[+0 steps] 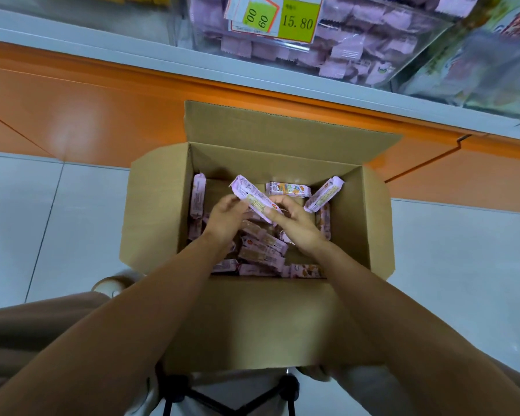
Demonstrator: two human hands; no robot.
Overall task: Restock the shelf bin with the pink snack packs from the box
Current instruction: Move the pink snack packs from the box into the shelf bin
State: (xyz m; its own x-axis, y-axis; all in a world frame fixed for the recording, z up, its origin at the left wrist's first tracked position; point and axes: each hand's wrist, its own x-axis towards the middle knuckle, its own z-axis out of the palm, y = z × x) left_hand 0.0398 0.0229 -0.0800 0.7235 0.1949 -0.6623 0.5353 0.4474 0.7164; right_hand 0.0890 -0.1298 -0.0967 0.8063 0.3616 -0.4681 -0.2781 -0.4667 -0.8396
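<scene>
The left hand (225,216) and right hand (294,226) together pinched one pink snack pack (252,199) inside the cardboard box (156,223); scooping more packs from just beneath that grip would likely save trips to the shelf bin (321,52) beyond.

Both bare forearms enter from the lower corners and converge at frame centre. Left hand (226,217): back up, fingers curled against the left side of a pink snack pack (250,197). Right hand (296,228): pinches the same pack's lower end, thumb on top. Hands nearly touching.
</scene>
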